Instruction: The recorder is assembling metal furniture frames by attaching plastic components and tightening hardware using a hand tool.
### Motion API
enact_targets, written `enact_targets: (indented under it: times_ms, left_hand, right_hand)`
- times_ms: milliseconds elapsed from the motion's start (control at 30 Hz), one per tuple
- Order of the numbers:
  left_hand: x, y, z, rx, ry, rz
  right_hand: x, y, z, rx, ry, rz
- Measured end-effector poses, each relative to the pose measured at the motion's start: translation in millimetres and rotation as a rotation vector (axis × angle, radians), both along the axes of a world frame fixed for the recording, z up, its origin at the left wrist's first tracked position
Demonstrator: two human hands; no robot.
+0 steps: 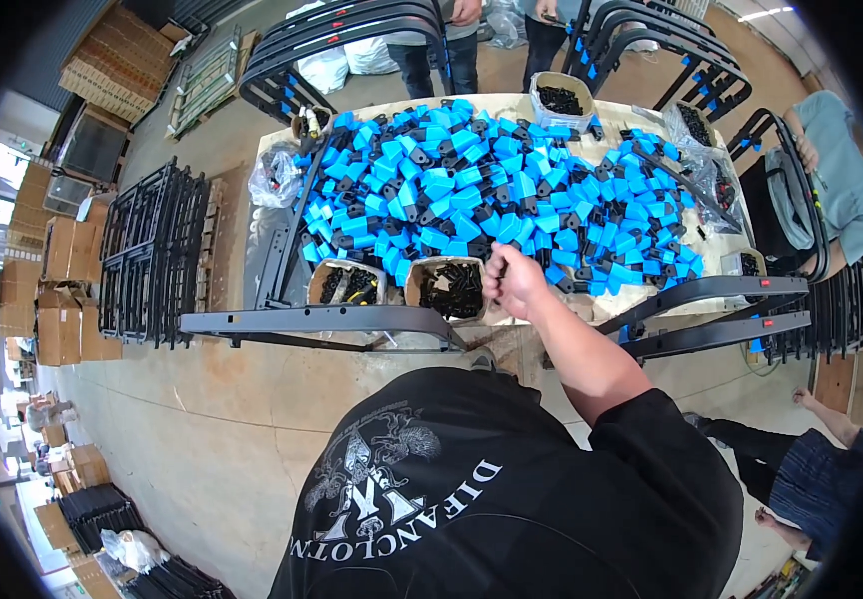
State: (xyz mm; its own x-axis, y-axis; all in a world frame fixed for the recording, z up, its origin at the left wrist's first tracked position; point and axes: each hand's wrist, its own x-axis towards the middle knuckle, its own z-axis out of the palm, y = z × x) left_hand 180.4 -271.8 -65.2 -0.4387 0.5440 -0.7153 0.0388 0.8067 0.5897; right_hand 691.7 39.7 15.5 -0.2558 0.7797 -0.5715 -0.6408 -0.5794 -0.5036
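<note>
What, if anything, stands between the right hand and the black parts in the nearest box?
Nothing visible, except perhaps the right edge of the box: the right hand is beside it, and the top is open over the black parts.

From my end I'm seeing a pale surface (719,240) heaped with blue-and-black parts (451,180), plus tubs (563,121) of small black pieces (559,100) around its edges.

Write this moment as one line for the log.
right hand: fingers curled, beside box of small black parts, grip unclear | left hand: not in view | table: heaped with blue-and-black pieces
</note>
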Motion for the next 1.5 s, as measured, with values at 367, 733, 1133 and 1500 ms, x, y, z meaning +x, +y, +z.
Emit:
enact_targets:
  times_ms: [367, 733, 1133, 1500]
  left_hand:
    - [-39, -17, -66, -0.015, 0.009, -0.074]
    - [44, 153, 75, 0.296, 0.316, -0.49]
    - [65, 358, 96, 0.539, 0.769, -1.787]
    - [92, 391, 48, 0.295, 0.847, -2.047]
  right_hand:
    - [25, 51, 6, -0.097, -1.373, 0.199]
    - [42, -37, 5, -0.083, -0.279, -0.035]
    - [-100, -192, 20, -0.247, -0.439, 0.047]
    - [-199, -252, 43, -0.345, -0.647, -0.141]
